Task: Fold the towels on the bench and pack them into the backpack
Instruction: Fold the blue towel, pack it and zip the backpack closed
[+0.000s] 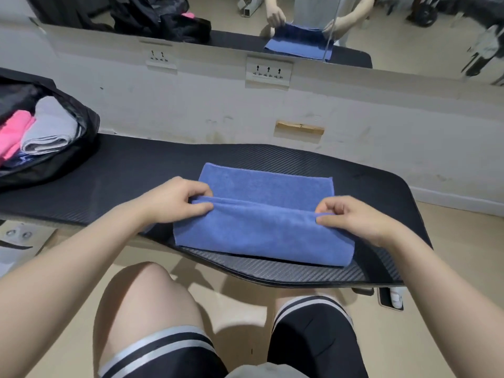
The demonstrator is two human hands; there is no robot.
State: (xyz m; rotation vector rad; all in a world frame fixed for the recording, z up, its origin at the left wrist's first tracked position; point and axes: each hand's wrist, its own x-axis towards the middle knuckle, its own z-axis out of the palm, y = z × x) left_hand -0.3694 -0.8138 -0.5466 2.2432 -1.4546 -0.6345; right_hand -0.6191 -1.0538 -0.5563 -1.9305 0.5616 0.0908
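A blue towel (pixel 261 230) lies on the black bench (pixel 131 181), its near half lifted and folded over toward the far half. My left hand (pixel 174 200) pinches the raised fold at its left end. At the right end of the same fold, my right hand (pixel 351 216) pinches the cloth. An open black backpack (pixel 68 151) sits at the bench's left end. Inside it lie a folded grey towel (pixel 51 129) and a pink towel (pixel 13 135).
A white wall (pixel 354 118) with two socket plates (pixel 268 72) runs behind the bench, a mirror (pixel 409 31) above it. My knees are below the bench's near edge. The floor is beige, with a white object (pixel 395 296) under the bench's right end.
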